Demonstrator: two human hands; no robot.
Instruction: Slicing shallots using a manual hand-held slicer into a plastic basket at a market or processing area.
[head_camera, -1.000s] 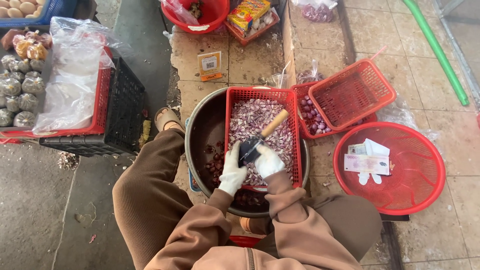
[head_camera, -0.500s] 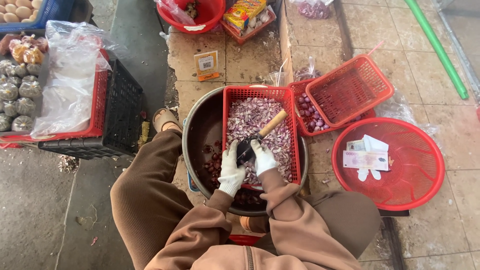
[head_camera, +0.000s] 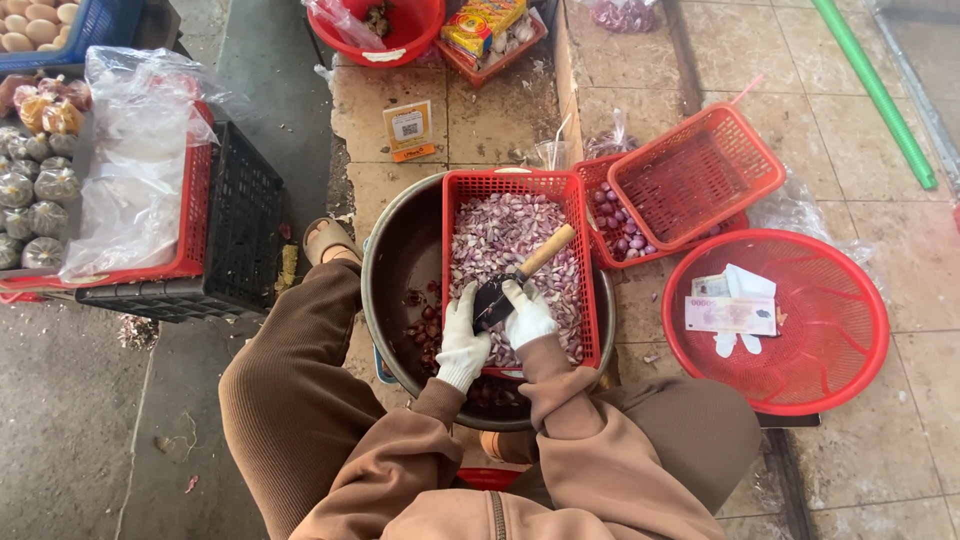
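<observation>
A red rectangular basket (head_camera: 455, 232) heaped with pale purple peeled shallots (head_camera: 505, 235) rests across a big dark metal pot (head_camera: 392, 262). Both my hands wear white gloves and meet over the near end of the basket. My right hand (head_camera: 527, 316) grips a knife (head_camera: 520, 275) whose dark blade lies between my hands and whose wooden handle points away to the upper right. My left hand (head_camera: 463, 337) is curled against the blade; whatever it pinches is hidden. Dark red shallot skins (head_camera: 425, 322) lie in the pot to the left.
A second red basket with unpeeled shallots (head_camera: 620, 228) carries an empty red basket (head_camera: 695, 175) tilted on it. A round red basket (head_camera: 840, 355) at right holds banknotes (head_camera: 730, 314). A black crate (head_camera: 235, 235) with bagged goods stands at left, a green pipe (head_camera: 875, 90) at far right.
My right hand and the knife have shifted slightly left toward my left hand. Otherwise nothing visibly moved.
</observation>
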